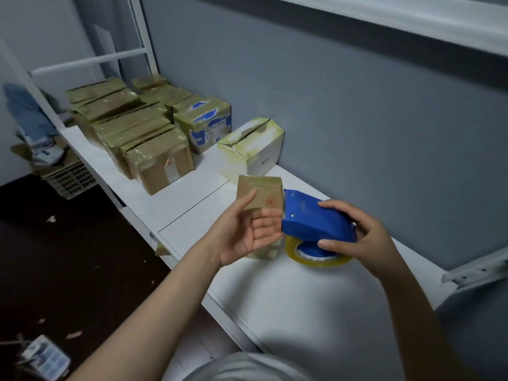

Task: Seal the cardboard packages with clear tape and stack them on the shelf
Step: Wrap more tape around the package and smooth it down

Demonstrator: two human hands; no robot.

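- Far left on the white shelf (302, 298), sealed packages (132, 127) stand packed together, with a blue-marked box (203, 125) and a white box (253, 147) to their right.
- Near the middle, the left hand (247, 235) steadies the small cardboard package (261, 196), which appears to stand upright on the shelf. The fingers lie straight and together against its near face, and the thumb is raised along its left edge.
- That package looks light and stiff, but it is glossy with tape and so likely slippery. I judge a hold across its two broad faces safest, clear of the seam being taped.
- Just right, at the package's right edge, the blue tape dispenser (316, 221) carries a clear tape roll (316, 257).
- At the right, the right hand (365, 240) is clamped on the dispenser, fingers curled over its top and thumb under by the roll's hub.
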